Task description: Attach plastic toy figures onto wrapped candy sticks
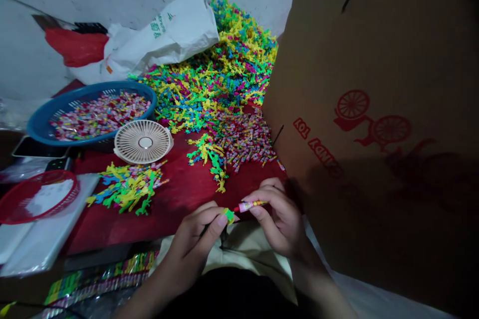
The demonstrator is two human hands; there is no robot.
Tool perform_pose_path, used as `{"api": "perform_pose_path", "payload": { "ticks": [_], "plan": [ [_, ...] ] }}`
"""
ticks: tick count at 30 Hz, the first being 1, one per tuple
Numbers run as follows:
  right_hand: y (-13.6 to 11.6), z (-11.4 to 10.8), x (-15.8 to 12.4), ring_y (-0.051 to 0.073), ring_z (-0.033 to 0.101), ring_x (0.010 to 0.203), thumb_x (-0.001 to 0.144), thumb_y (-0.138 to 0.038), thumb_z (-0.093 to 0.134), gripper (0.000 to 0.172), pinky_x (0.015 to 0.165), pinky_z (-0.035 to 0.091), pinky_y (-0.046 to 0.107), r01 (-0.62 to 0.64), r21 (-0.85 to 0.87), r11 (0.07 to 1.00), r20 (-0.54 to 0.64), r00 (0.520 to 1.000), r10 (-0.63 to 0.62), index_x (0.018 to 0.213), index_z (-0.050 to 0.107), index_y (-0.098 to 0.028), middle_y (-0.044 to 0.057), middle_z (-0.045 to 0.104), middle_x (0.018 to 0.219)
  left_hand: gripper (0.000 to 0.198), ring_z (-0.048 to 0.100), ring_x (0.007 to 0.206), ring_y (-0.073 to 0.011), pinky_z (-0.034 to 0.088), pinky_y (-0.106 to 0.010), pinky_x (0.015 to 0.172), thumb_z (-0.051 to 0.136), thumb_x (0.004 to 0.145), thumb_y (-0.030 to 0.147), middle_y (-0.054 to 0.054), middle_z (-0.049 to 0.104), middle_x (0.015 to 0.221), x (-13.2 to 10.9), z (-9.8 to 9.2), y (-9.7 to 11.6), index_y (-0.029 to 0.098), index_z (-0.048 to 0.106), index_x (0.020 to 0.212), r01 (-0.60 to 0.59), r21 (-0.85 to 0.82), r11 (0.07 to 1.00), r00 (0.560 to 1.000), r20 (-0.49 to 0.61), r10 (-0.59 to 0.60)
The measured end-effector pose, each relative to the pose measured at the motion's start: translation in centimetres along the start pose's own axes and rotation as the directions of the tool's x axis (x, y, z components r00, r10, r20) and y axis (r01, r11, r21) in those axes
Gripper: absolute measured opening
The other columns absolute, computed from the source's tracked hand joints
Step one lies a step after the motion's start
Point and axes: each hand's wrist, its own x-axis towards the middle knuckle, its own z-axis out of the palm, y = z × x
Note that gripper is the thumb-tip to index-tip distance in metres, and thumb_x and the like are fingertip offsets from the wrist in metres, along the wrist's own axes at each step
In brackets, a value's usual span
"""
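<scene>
Two bare hands are working at lower centre, above a pale cloth (247,249). The left hand (194,244) is almost closed, its thumb and fingers pinching a green plastic piece (229,216). The right hand (279,219) is curled, its fingertips gripping a pink-wrapped candy stick (250,205) just beside that piece. The stick is lying nearly level, its long axis running across the view, with its red end pointing left toward the green piece. Both items are small, so a loose pinch could let either slip and drop into the cloth. Beyond the hands, a red tabletop (112,232) is holding a heap of colourful plastic pieces (224,70) at upper centre, and a blue basket (35,124) of wrapped candies at left. A cardboard box (374,109) is filling the right side.
</scene>
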Motion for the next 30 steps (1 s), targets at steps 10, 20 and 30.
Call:
{"api": "perform_pose_path", "payload": {
  "ticks": [10, 20, 30],
  "plan": [
    [-1.1, -0.1, 0.2, 0.025, 0.055, 0.091, 0.100, -0.011, 0.055, 0.025, 0.082, 0.044, 0.042, -0.001, -0.002, 1.000, 0.013, 1.000, 0.001, 0.106, 0.071, -0.029, 0.002, 0.072, 0.089, 0.044, 0.060, 0.074, -0.0182, 0.045, -0.027, 0.067, 0.046, 0.106, 0.047, -0.003, 0.064, 0.079, 0.0, -0.4, 0.2, 0.020, 0.067, 0.079, -0.069, 0.033, 0.997, 0.998, -0.004, 0.069],
    [-1.6, -0.3, 0.6, 0.026, 0.057, 0.086, 0.099, -0.011, 0.056, 0.025, 0.077, 0.046, 0.044, 0.028, -0.071, 0.997, 0.098, 0.995, -0.021, 0.106, 0.072, -0.029, 0.003, 0.074, 0.087, 0.036, 0.061, 0.072, -0.0173, 0.046, -0.026, 0.065, 0.051, 0.105, 0.042, -0.002, 0.062, 0.076, -0.5, -0.6, 0.2, 0.021, 0.071, 0.083, -0.078, 0.058, 0.995, 0.997, 0.000, 0.078],
    [-1.3, 0.7, 0.4, 0.025, 0.058, 0.085, 0.099, -0.010, 0.056, 0.024, 0.079, 0.045, 0.042, 0.040, -0.063, 0.997, 0.092, 0.995, -0.034, 0.104, 0.071, -0.027, 0.003, 0.074, 0.088, 0.036, 0.058, 0.070, -0.0165, 0.044, -0.026, 0.064, 0.050, 0.106, 0.038, -0.001, 0.061, 0.074, -0.6, -0.3, -0.3, 0.021, 0.067, 0.080, -0.106, 0.074, 0.992, 0.993, -0.049, 0.110]
  ]
}}
